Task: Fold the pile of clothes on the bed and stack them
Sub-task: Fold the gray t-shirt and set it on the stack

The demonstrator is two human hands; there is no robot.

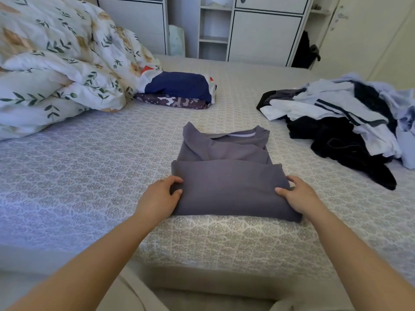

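1. At the far left a rumpled duvet (56,70), white with a green leaf and tan flower print, is heaped on the bed (78,176), which wears a grey-white patterned cover.
2. Just right of the duvet, touching its edge, sits a small stack of folded clothes (177,93): a navy piece with white and red trim on top, and a purple-and-white camouflage piece under it.
3. The left hand (160,198) grips the left edge of the grey shirt (226,173), thumb lying on the upper layer and fingers curled round the side of the fold.
4. The grey shirt lies flat in the middle of the bed, near its front edge. Its lower part is folded up over itself, so a doubled band sits nearest the person, and the collar with a white inner strip points toward the far side.
5. The right hand (298,194) grips the right edge of the same fold, thumb on top and fingers wrapped round the side.
6. At the right a loose pile of unfolded clothes (350,122) lies on the bed, well apart from the shirt: white, pale blue, black and dark grey pieces tangled together.
7. Beyond the bed stands a white cupboard (258,32) with open shelves and doors.
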